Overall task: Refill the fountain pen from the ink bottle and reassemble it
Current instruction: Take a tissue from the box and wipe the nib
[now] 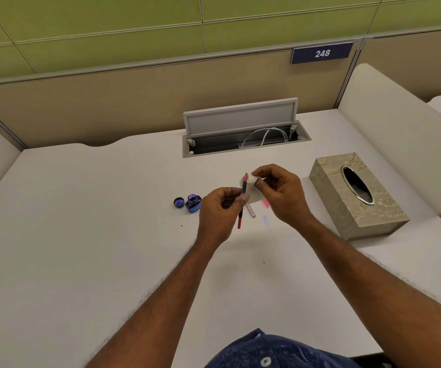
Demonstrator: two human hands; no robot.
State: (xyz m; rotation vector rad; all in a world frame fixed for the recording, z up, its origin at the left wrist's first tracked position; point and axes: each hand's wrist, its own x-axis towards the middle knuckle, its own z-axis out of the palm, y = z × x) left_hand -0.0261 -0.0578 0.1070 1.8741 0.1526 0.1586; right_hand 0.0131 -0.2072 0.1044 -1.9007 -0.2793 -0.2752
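While the left hand (pixel 223 208) grips the pen (pixel 244 184) at mid-frame, the right hand (pixel 280 192) holds a white tissue (pixel 253 195) against its upper end. Pen is near upright, dark tip up, red lower end sticking out below the left hand. Left fingers are curled round the pen's middle, thumb on the near side. Right thumb and forefinger pinch the tissue just beside the pen's tip; remaining right fingers are curled in behind it. Whether the tissue actually touches the tip, cannot tell. Both hands are raised above the white desk (pixel 107 235).

Ink bottle (pixel 193 203) stands on the desk just left of the left hand, open, blue ink visible in its mouth. Bottle cap (pixel 179 202) lies just left of the bottle, inside facing up. A pink barrel (pixel 251 211) lies on the desk below the hands, partly hidden by them. Another small pink piece (pixel 266 203) shows under the tissue's right edge; too hidden to identify. A few small ink specks dot the desk near the bottle.

Tissue box (pixel 357 197), beige and patterned with an oval opening, sits right of centre. Cable tray (pixel 243 134) at upper centre has its lid up, white cable inside. Number plate (pixel 321 53) reading 248 is at upper right on the partition. Blue patterned shirt (pixel 280 351) fills the bottom edge.
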